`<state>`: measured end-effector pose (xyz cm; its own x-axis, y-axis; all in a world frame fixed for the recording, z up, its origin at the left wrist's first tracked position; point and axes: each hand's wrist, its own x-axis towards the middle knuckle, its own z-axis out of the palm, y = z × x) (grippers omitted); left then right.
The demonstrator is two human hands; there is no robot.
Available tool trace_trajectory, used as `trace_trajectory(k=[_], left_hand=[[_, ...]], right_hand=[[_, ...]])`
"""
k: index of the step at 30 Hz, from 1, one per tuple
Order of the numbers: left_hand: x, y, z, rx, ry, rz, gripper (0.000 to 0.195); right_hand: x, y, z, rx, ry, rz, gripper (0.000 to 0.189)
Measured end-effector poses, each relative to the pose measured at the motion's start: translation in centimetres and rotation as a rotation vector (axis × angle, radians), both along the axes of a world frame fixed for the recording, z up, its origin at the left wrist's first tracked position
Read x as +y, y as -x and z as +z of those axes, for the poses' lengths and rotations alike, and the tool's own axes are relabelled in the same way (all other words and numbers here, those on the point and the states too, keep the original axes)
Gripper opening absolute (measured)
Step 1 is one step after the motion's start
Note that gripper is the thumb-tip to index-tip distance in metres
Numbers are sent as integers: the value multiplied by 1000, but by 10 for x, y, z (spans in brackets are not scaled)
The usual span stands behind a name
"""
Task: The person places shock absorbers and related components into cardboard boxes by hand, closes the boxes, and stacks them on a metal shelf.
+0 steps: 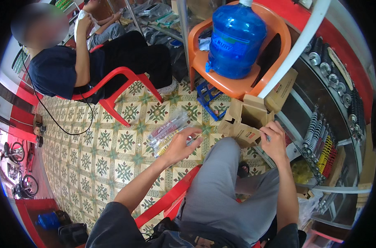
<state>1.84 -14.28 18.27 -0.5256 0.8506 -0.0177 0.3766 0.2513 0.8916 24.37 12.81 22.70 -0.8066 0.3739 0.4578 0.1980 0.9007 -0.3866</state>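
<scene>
A cardboard box (248,121) with its flaps up stands beyond my right knee. At its near right corner is my right hand (273,139), its thumb and fingers closed on the edge of the cardboard. My left hand (182,145) hovers over the floor left of my knee, thumb and fingers apart, with no thing plainly in it. Beneath and beyond it, plastic-wrapped shock absorbers (169,128) lie on the patterned tiles, some with yellow springs and some reddish. The inside of the box is mostly hidden from me.
An orange plastic chair (203,62) bears a blue water jug (237,40). A blue metal stand (208,100) is below it. Shock absorbers (319,139) line the shelves at right. A person (57,68) sits on a red chair (113,108); another person (101,31) sits behind.
</scene>
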Motion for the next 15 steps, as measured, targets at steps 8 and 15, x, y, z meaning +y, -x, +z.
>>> trace_trajectory(k=[8, 15], left_hand=[[39, -26, 76, 387, -229, -156, 88], [42, -43, 114, 236, -212, -299, 102]], right_hand=[[-47, -18, 120, 311, 5, 51, 14], [-81, -64, 157, 417, 70, 129, 24]])
